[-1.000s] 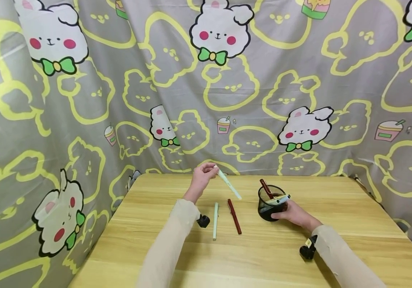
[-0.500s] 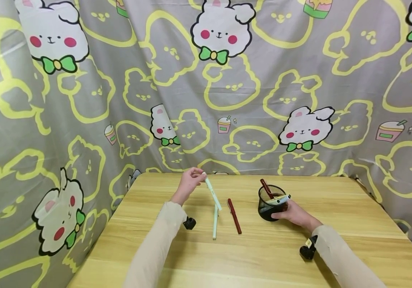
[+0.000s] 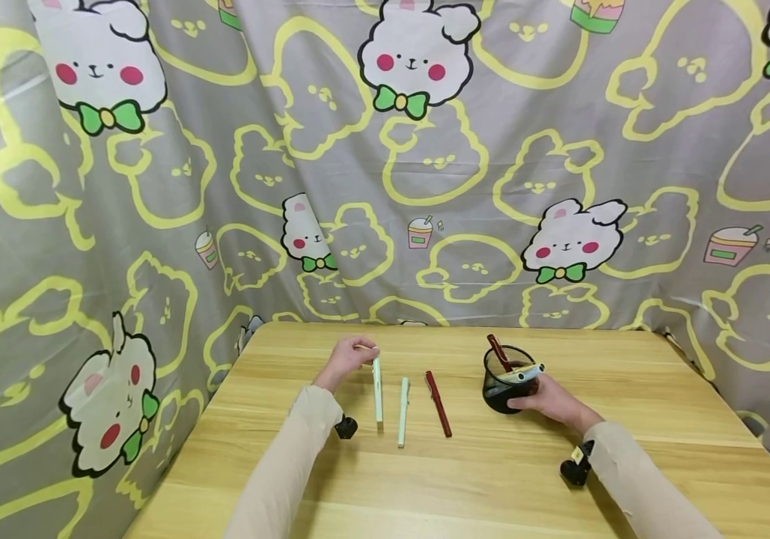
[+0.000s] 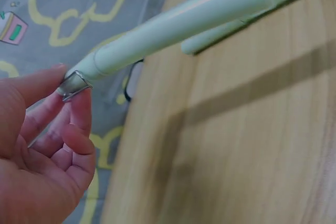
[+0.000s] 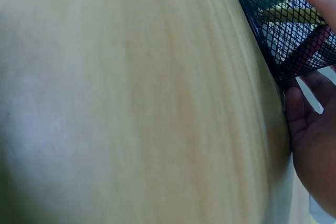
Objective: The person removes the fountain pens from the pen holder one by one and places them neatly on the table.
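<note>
Thumb and fingertips of the left hand [image 3: 346,361] make a tight little pinch on a pale green pen [image 3: 378,389], with only the pen between them. They have it by its top end, right where the silver clip [image 4: 74,85] sits, and the rest of the pen hangs down below the pinch. Its low end is over the wooden table [image 3: 479,486]; it is hard to tell if it touches the wood. Just to the right of that pen lies a second pale green pen [image 3: 402,413], flat on the table, and past it, farther from the pinch, lies a dark red pen [image 3: 438,406]. Well off to the right, the right hand [image 3: 553,400] curls around the side of a black mesh pen cup [image 3: 495,394], spread about as wide as the cup, with the thumb on the near side. Another dark red pen [image 3: 496,350] pokes up from the cup on the side away from this hand, and some light-colored pens [image 3: 522,374] lean over the rim toward its fingers. A small black gadget [image 3: 346,427] is under the left wrist, and a second black gadget [image 3: 573,471] is under the right wrist. Beyond both hands hangs a gray curtain [image 3: 438,180] with white bunnies.
</note>
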The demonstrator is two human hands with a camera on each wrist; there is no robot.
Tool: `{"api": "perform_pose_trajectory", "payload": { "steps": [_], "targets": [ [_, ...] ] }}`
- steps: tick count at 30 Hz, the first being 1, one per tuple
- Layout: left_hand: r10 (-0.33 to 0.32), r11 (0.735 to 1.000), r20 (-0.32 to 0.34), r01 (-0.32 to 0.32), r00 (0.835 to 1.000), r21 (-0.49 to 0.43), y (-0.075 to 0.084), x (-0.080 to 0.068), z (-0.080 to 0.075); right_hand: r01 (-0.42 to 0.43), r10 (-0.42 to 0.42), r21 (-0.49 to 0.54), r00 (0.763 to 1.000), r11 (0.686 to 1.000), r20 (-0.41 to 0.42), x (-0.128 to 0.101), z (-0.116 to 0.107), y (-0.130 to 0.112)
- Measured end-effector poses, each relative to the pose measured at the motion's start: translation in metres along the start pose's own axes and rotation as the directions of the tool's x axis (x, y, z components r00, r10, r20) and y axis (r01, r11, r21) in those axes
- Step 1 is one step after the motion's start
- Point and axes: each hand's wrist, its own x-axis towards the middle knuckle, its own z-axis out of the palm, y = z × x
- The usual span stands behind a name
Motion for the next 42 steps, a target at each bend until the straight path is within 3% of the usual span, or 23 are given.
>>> {"api": "perform_pose_trajectory", "payload": {
  "steps": [12, 21, 28, 38, 42],
  "targets": [
    [-0.039, 0.999, 0.078, 0.04, 0.996, -0.018, -0.02, 0.0, 0.013, 0.016, -0.016, -0.01, 1.0, 1.0, 0.0, 0.001, -0.001, 0.0],
    [-0.035, 0.999, 0.085, 0.037, 0.996, -0.019, -0.031, 0.003, 0.021, 0.041, -0.041, -0.008, 0.999, 0.999, -0.003, 0.002, -0.001, -0.001],
    [-0.072, 0.995, 0.1, 0.079, 0.992, -0.066, -0.034, 0.002, 0.028, 0.039, -0.039, 0.017, 0.999, 0.999, -0.002, 0.001, 0.0, -0.001],
    [-0.038, 0.996, 0.102, 0.046, 0.994, -0.082, -0.034, 0.0, 0.036, 0.042, -0.042, -0.002, 0.999, 0.999, -0.012, 0.002, -0.001, -0.001],
    [-0.052, 0.996, 0.099, 0.059, 0.994, -0.074, -0.033, -0.003, 0.038, 0.043, -0.043, 0.003, 0.999, 0.999, -0.007, 0.002, 0.0, -0.001]
  ]
}}
